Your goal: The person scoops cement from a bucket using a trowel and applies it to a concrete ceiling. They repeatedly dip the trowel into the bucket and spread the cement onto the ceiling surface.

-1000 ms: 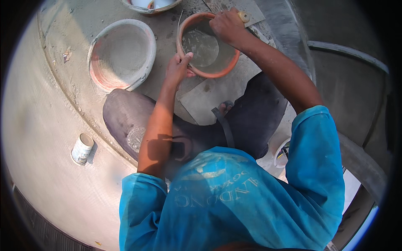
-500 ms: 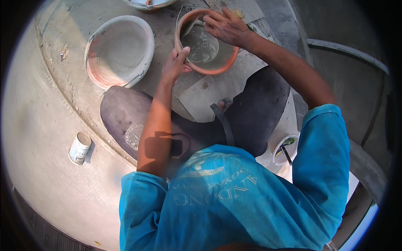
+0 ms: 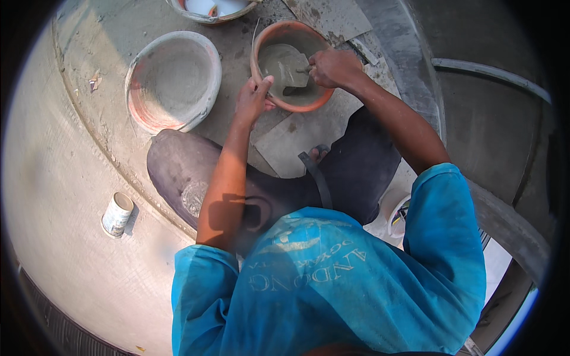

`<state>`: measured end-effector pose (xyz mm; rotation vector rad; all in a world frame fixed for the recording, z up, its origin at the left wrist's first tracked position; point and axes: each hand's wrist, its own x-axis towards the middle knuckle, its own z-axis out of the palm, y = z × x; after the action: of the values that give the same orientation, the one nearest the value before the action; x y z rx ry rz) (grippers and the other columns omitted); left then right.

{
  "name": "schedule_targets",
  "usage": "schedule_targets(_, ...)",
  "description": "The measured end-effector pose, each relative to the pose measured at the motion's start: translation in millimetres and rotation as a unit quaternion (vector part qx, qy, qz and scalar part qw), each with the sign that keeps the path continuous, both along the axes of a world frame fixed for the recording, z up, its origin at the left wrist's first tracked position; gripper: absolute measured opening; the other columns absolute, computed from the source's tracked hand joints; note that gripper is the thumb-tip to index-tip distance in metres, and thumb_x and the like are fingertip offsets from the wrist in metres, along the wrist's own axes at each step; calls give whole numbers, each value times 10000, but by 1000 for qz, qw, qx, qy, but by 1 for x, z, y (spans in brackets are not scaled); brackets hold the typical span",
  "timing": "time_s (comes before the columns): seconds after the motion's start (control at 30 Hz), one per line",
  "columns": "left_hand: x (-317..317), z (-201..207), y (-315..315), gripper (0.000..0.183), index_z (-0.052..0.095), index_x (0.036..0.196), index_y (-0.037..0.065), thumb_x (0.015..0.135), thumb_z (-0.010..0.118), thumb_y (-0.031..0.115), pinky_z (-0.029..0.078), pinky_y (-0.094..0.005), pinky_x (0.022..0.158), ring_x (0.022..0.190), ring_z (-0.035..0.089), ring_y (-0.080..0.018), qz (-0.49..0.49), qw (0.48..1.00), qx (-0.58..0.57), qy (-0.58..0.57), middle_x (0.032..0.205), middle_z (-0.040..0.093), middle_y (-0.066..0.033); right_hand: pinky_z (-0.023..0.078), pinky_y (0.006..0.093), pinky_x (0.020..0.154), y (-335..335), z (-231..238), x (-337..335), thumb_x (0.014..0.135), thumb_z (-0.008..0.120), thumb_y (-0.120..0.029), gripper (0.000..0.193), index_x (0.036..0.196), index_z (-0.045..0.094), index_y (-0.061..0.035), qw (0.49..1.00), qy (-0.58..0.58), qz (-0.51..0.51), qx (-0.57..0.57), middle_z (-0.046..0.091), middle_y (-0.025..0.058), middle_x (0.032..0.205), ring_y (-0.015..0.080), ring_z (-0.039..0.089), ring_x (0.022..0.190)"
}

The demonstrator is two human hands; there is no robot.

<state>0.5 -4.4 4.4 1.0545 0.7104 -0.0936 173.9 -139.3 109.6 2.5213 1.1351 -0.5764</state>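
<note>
An orange bucket (image 3: 309, 105) stands in front of me, with wet grey paste in its bottom. My left hand (image 3: 252, 102) is closed on its near left rim, thumb over the edge. In my right hand (image 3: 336, 67), at the right side of the bucket's mouth, is the short handle of a wide putty knife (image 3: 292, 76). Its flat, grey-smeared blade lies inside the bucket, against the paste. My fingers hide most of the handle. A thin wire handle (image 3: 255, 34) rises by the bucket's left rim.
Left of the bucket stands a wide, cement-coated basin (image 3: 209, 89). Another basin (image 3: 209, 19) with whitish liquid is at the far edge. A can (image 3: 117, 215) stands at left, a white pail (image 3: 396, 221) by my right side. Flat boards (image 3: 291, 142) lie under and around the bucket.
My right hand has come nearer, from the bucket's far side to its right side. The blade has swung from the left inner wall towards the middle. My left hand stays on the rim.
</note>
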Motion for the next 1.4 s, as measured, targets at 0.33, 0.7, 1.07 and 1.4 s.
schedule_targets(0.33,1,4,1,433,602,1139,4,980,643,405,581,-284,634,680,658,-133,-7,1000,-3,7,921,666,-87,589,458,754,-1,4,-6,743,702,-205,183,879,762,-99,997,-25,12,66,747,161,852,296,747,851)
schedule_targets(0.7,0,-1,2,445,594,1137,-5,976,648,406,577,-282,625,669,659,-133,-10,1000,-3,12,913,657,-86,577,408,671,13,10,-2,830,614,-196,194,878,793,-136,995,-80,59,-33,763,98,841,258,753,778)
schedule_targets(1.07,2,-6,2,484,565,1258,16,1006,603,427,576,-280,701,755,674,-134,-36,999,-3,5,1018,670,-84,584,458,795,7,-14,-14,797,666,-251,220,917,764,-96,996,-39,72,-36,757,132,894,301,745,869)
schedule_targets(1.4,-1,-3,3,461,585,1178,11,981,640,424,579,-276,626,683,673,-136,-18,1000,-2,11,913,671,-91,585,419,731,17,-6,-21,839,635,-261,223,949,784,-135,996,-16,85,-36,765,110,944,265,752,860)
